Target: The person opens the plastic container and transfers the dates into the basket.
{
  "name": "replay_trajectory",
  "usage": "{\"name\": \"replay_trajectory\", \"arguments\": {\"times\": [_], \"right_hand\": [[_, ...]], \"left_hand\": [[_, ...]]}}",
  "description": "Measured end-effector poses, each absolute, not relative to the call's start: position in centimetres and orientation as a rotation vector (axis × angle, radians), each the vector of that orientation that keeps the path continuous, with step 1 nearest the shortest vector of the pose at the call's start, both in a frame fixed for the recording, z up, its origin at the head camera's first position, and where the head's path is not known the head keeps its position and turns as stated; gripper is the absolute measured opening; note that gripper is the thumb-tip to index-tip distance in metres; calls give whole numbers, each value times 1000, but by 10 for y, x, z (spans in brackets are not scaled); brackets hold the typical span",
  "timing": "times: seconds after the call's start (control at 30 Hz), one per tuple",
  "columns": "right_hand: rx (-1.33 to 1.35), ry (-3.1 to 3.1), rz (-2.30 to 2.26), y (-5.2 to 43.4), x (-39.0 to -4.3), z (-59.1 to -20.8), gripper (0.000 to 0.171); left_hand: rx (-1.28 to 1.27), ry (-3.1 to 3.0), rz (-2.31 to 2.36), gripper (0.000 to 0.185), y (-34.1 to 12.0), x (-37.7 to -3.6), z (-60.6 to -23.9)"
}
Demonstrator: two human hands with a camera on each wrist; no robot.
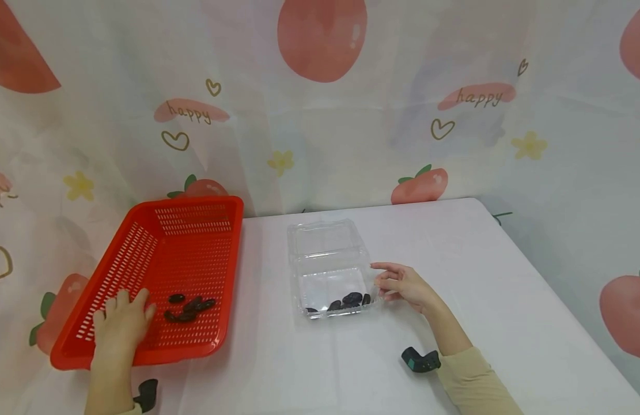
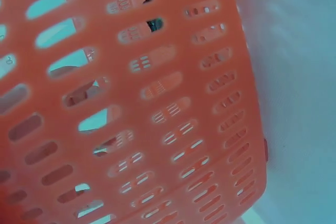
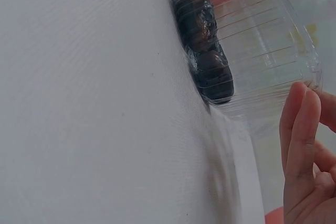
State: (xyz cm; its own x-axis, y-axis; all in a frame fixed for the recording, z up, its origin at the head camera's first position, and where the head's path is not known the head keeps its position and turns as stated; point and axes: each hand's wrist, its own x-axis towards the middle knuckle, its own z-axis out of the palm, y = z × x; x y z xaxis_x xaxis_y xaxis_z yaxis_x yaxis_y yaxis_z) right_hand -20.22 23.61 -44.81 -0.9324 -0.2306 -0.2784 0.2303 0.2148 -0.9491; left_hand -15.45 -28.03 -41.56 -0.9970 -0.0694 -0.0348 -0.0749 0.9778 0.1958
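Nearest the camera, two small dark devices lie on the white tabletop [image 1: 309,369], one [image 1: 421,361] by the right forearm and one [image 1: 146,394] by the left wrist. The left hand [image 1: 121,323] rests with relaxed, spread fingers on the near left part of the red basket [image 1: 107,271], its fingertips over the slotted floor and holding nothing. Just to its right, a small cluster of dark oval pieces [image 1: 189,306] lies on the basket floor near the front wall; most of them lie with their long axes roughly left to right. The basket is rectangular, its long axis running away from the person and leaning slightly rightward; the left wrist view shows only its slotted red plastic close up.

The right hand [image 1: 400,283] sits just beside the right wall of the clear plastic box [image 1: 327,271], fingers loosely extended toward it, gripping nothing; whether the fingertips touch the wall I cannot tell. Inside the box, several dark pieces [image 1: 348,301] are gathered in a row along the near wall. The box's hinged lid [image 1: 322,236] stands open on the far side. Behind the tabletop hangs a curtain printed with strawberries [image 1: 320,115].
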Motion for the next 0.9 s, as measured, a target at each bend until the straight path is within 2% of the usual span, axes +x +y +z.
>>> {"name": "replay_trajectory", "arguments": {"times": [0.27,0.43,0.6,0.9], "right_hand": [[3,2136,-1771,236,-202,-449,55],[-5,2139,-1773,236,-202,-450,54],[-8,2141,-1773,236,-202,-450,54],[1,2141,-1768,236,-202,-449,53]], "left_hand": [[-56,3244,285,45,-258,-153,-403],[84,3394,238,41,-228,-152,-389],[216,3492,212,45,-190,-152,-379],[576,3465,36,35,-122,-160,-384]]}}
